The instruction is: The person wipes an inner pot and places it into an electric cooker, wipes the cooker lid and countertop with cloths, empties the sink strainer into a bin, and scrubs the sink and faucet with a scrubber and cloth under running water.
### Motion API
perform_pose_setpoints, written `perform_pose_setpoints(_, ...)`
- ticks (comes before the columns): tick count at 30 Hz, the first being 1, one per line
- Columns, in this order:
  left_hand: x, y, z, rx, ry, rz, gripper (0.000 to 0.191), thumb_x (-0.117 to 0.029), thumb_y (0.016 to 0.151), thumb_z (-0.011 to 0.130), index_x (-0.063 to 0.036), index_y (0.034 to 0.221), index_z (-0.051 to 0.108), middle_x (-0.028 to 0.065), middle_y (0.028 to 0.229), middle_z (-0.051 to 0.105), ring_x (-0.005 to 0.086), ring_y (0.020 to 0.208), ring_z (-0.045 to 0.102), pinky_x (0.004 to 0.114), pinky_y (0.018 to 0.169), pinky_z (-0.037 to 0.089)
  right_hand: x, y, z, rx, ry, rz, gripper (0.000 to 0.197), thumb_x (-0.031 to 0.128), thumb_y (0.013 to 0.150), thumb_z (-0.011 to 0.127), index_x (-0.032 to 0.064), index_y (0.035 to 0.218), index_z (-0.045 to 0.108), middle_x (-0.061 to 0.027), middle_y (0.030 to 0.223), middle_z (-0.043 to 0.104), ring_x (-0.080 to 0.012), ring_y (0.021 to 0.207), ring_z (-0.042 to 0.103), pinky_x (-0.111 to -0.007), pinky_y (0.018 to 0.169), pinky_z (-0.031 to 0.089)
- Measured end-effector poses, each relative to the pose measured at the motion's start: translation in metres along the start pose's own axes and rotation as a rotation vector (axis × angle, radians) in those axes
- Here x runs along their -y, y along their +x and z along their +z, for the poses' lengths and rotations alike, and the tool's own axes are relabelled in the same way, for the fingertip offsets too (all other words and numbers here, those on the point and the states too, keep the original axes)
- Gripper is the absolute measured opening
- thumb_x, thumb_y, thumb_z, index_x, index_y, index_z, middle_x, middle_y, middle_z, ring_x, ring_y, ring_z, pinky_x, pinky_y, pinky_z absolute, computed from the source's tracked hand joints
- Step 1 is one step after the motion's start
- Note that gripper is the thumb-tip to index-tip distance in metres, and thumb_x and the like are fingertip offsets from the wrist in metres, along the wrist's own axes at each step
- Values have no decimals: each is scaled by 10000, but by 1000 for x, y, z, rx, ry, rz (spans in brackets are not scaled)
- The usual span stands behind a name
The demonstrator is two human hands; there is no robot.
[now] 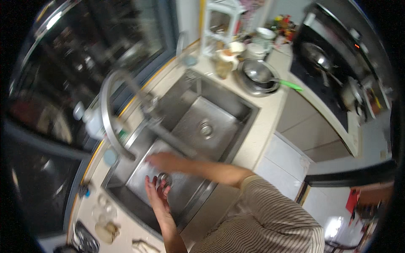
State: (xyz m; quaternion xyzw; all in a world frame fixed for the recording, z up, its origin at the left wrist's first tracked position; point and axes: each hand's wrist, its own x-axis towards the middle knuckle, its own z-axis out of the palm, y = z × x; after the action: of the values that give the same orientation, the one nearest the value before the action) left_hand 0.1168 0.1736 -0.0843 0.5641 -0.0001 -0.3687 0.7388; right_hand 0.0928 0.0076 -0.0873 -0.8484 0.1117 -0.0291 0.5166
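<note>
Over the near-left basin of the double stainless-steel sink (193,197), my left hand (159,196) is raised with its fingers apart and nothing in it. My right hand (164,162) reaches across the same basin, close to the curved spout of the metal faucet (109,120). Motion blurs its fingers, so I cannot tell whether they are closed. Between my hands a round drain strainer (164,179) is partly visible. The other basin holds a second drain (206,129) on its bare steel floor. No water stream shows under the spout.
A pump bottle (94,123) stands behind the faucet by the window. Nested metal bowls (256,90) and a green-handled strainer (292,85) sit on the right counter, near the stove (319,82). Several small items and a black tray (85,237) lie on the left counter.
</note>
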Motion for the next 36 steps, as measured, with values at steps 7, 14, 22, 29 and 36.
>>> perform_pose_setpoints(7, 30, 79, 15, -37, -191, -192, 229, -211, 856, 486, -56, 1021, 523, 72, 774, 576, 147, 570, 543, 226, 426, 423, -29, 23, -98, -803, 325, -14, 488, 228, 756, 595, 58, 1172, 406, -178, 982, 544, -315, 900, 544, -357, 799, 420)
perform_pose_setpoints(14, -2, 55, 67, -93, 232, 6, 292, -144, 798, 591, -86, 1062, 480, 41, 837, 576, 156, 612, 561, 232, 449, 436, -77, 94, -176, -403, -66, 85, 343, 309, 845, 453, -13, 914, 552, -203, 872, 590, -343, 847, 569, -401, 760, 444)
perform_pose_setpoints(22, -34, 67, 88, -19, 537, 112, 464, -301, 813, 581, -75, 1174, 396, 67, 924, 566, 175, 701, 572, 261, 514, 439, -91, 102, -154, -817, -44, 221, 218, 177, 845, 421, -9, 857, 535, -185, 743, 584, -360, 675, 580, -431, 608, 473)
perform_pose_setpoints(29, -31, 73, 72, 93, 452, 153, 386, -207, 801, 569, 10, 1105, 468, 111, 1015, 553, 213, 822, 543, 310, 715, 439, -47, 23, 12, -623, 447, -247, 349, 164, 772, 516, 64, 1100, 450, -127, 1053, 543, -249, 935, 550, -339, 757, 448)
perform_pose_setpoints(36, -25, 64, 18, -172, 532, 457, 283, -88, 838, 494, 64, 1077, 492, 112, 922, 551, 175, 772, 525, 278, 707, 448, -15, -8, 21, -64, 429, 11, 311, 234, 690, 572, 5, 900, 551, -141, 794, 587, -227, 734, 574, -344, 644, 432)
